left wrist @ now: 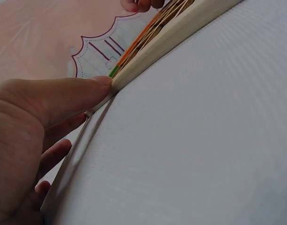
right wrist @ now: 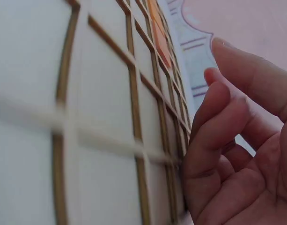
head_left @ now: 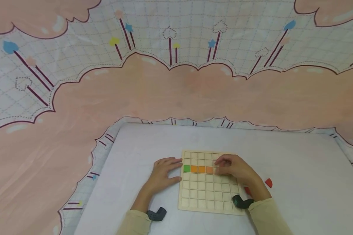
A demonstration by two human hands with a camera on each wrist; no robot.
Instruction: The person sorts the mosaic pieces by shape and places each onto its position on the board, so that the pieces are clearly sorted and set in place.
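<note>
A pale wooden grid board lies on the white table. In one of its rows sit a green square tile and, to its right, orange square tiles, the rightmost more salmon-coloured. My left hand is at the board's left edge, fingers spread; in the left wrist view its thumb touches the rim. Over the board, my right hand has its fingertips just right of the salmon tile. Its fingers are loosely bent with a gap between thumb and forefinger, and no piece shows in them. The cells beneath are partly hidden.
Two red pieces lie right of the board: a wedge-shaped one and another partly hidden by the right forearm. Dark devices are worn at both wrists. A patterned pink and white cloth hangs behind the table.
</note>
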